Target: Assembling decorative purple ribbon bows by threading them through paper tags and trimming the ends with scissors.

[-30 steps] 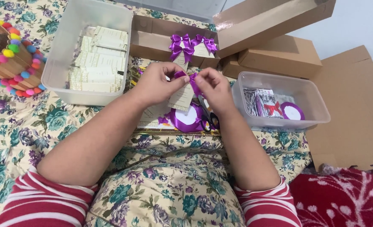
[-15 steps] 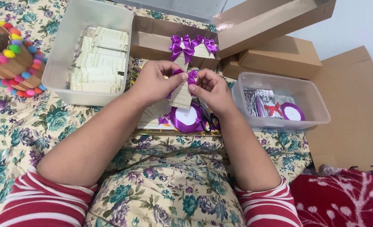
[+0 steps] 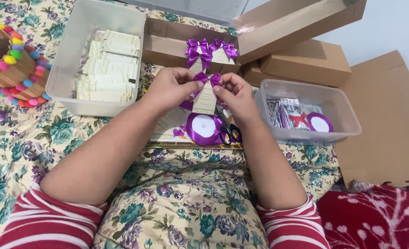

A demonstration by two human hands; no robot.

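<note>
Both hands meet at the centre of the view above a floral bedspread (image 3: pixel 24 143). The left hand (image 3: pixel 170 90) and the right hand (image 3: pixel 234 94) each pinch one loop of a small purple ribbon bow (image 3: pixel 208 79) between thumb and forefinger; the fingers of both hands are closed on the bow. The bow sits at the top edge of a cream card (image 3: pixel 205 99), which hangs between the two hands and is partly covered by them. Directly below the card lies a spool of purple ribbon (image 3: pixel 203 128), with black-handled scissors (image 3: pixel 229 133) just beside it on the right; both rest on a flat printed sheet (image 3: pixel 170 124) whose far part is hidden by the left hand. Behind the hands stands an open brown cardboard box (image 3: pixel 167 44) containing finished cards with purple bows (image 3: pixel 209 50); its raised lid (image 3: pixel 296 20) leans toward the right. A stack of closed brown boxes (image 3: pixel 310 62) stands to the right of it. To the left of the hands, a clear plastic tub (image 3: pixel 70 60) holds stacks of cream cards without bows (image 3: pixel 107 69). To the right, a second clear tub (image 3: pixel 340 110) holds packets and another purple spool (image 3: pixel 319 122). A wooden basket trimmed with coloured pompoms (image 3: pixel 10 64) sits at the far left edge. A flat cardboard sheet (image 3: pixel 389 115) lies at the right, and a red patterned cloth (image 3: pixel 375 216) lies in the lower right corner.
</note>
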